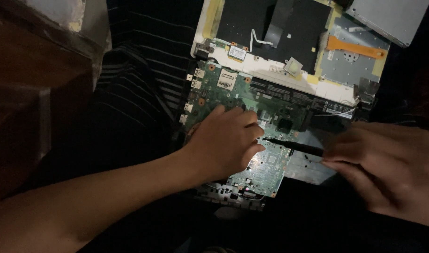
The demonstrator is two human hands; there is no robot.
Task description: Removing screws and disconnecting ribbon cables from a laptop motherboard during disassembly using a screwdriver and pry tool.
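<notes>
Resting on the green laptop circuit board (233,93), the left hand (224,143) has its fingers curled loosely, gripping nothing. The right hand (388,164) pinches a thin black screwdriver (294,146), its tip touching the board beside the left fingertips. The board lies in an opened white laptop case (270,72).

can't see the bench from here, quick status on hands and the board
Left hand resting on green circuit board, fingers curled. Right hand gripping thin black tool, tip at the left fingertips. Nothing blocking the board; open laptop chassis lies just behind it.
</notes>
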